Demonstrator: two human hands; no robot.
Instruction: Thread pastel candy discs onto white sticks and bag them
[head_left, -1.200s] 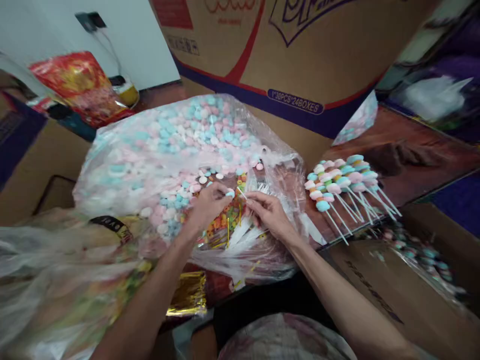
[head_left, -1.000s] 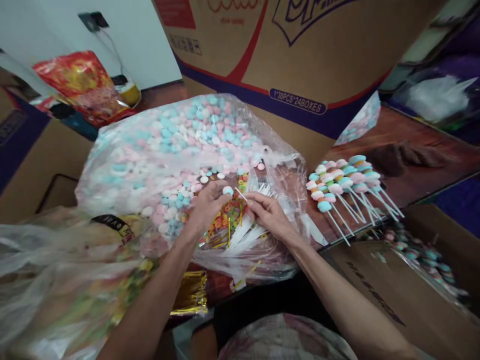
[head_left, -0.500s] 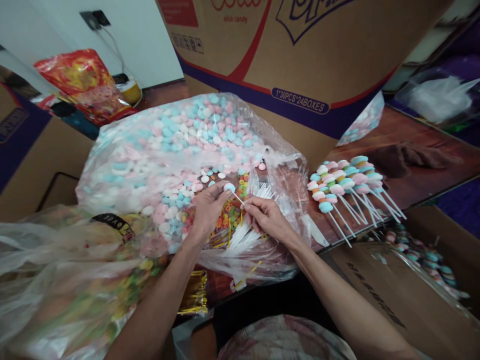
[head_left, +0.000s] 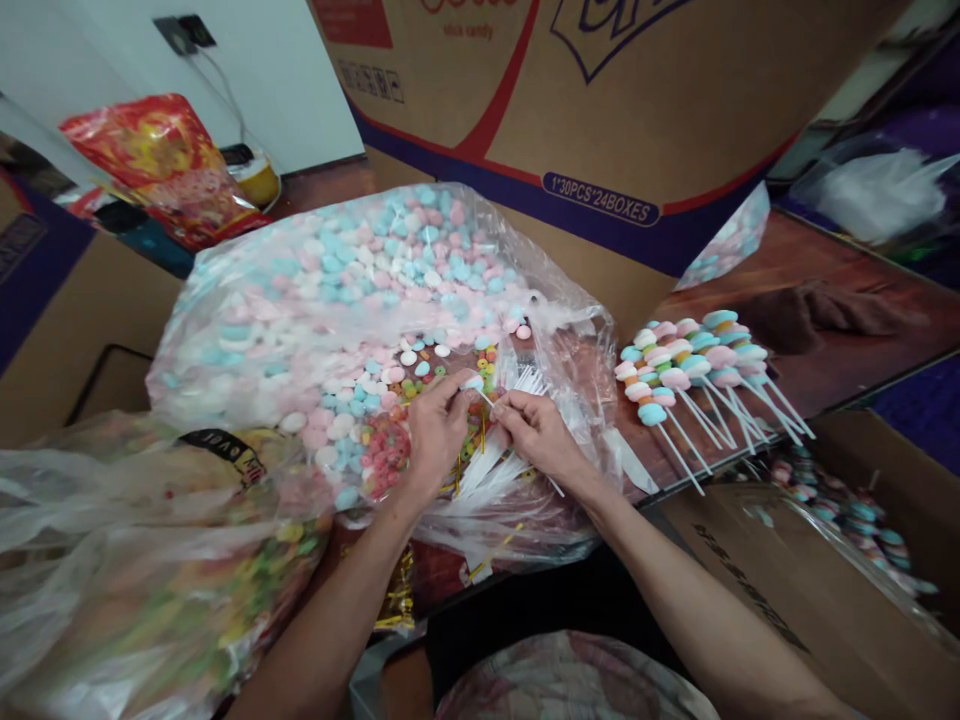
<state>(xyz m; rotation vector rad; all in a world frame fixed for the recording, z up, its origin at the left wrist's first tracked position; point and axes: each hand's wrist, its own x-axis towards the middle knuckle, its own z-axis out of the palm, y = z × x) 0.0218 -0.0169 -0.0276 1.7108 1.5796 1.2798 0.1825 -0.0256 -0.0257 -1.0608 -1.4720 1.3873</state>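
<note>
In my right hand (head_left: 536, 430) a thin white stick (head_left: 482, 396) is pinched between thumb and fingers. Its far end meets a pale blue and white marshmallow (head_left: 472, 383), which the fingertips of my left hand (head_left: 439, 425) grip. Below my hands lies a bundle of loose white sticks (head_left: 491, 475). Small ring-shaped gummies (head_left: 386, 455), red ones nearest my left hand, spread beside it. A large clear bag (head_left: 360, 260) of pink, blue and white marshmallows spills open behind. To the right, several finished candy skewers (head_left: 686, 365) lie side by side on the table.
A big cardboard box (head_left: 480, 110) stands at the back. Another clear bag of ring gummies (head_left: 247, 560) bulges at the front left. An open carton (head_left: 750, 590) holding more skewers sits low at the right, and a brown cloth (head_left: 832, 310) lies behind the skewers.
My left hand has moved slightly right, closer to my right hand, with the marshmallow. More red gummies show beside it. The right hand has barely shifted.
</note>
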